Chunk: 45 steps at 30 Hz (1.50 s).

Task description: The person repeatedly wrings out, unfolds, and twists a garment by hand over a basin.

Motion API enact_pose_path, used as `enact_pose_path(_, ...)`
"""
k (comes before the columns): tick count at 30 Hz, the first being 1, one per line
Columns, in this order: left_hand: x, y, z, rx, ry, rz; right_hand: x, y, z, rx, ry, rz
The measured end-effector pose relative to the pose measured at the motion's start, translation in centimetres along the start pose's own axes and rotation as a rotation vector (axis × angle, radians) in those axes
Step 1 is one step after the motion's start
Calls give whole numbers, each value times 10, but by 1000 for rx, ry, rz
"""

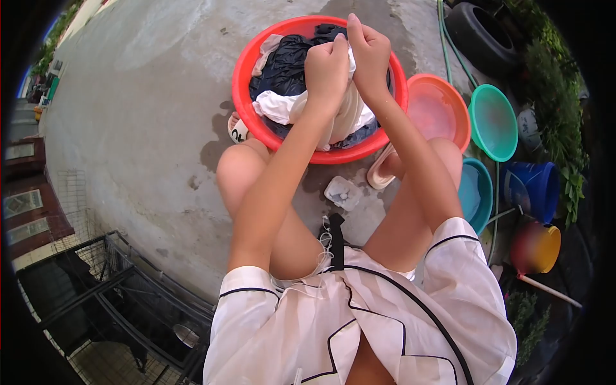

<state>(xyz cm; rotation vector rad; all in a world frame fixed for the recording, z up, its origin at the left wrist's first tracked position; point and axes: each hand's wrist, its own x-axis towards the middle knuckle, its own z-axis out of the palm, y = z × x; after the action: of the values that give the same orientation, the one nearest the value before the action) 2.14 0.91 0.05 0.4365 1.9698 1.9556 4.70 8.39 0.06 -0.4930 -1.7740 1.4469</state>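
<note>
My left hand and my right hand are close together over a red basin, both closed in fists with thumbs up. They grip a white garment, which hangs from between them down into the basin. Its part inside the fists is hidden. Around it in the basin lie black wet-looking clothes, another white cloth fold at the left and a beige piece by the rim.
Right of the red basin stand an orange basin, a green basin, a teal basin and a blue bucket. A small white container sits between my feet. A hose and tyre lie behind.
</note>
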Motion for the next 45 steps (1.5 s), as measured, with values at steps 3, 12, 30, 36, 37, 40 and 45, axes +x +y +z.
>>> enact_pose_path(3, 16, 4, -18, -355, 62, -1, -35, -16, 16, -8, -68, -126)
enact_pose_path(12, 8, -3, -8, -396, 97, 14, -26, -11, 13, -59, -41, -110)
enact_pose_path(30, -11, 5, 5, -114, 45, 77, -2, -3, 0, 92, -65, 4)
enact_pose_path(36, 11, -1, -16, -445, 121, -30, -41, -20, 17, 6, -154, -122)
enact_pose_path(37, 4, 6, -9, -417, 142, 36, -34, -17, 15, 41, -138, -92)
enact_pose_path(40, -9, 4, 3, -110, 57, 59, -6, -6, 4, 89, -72, -1)
enact_pose_path(45, 14, 5, -18, -371, 111, -41, -37, -16, 14, 0, -119, -105)
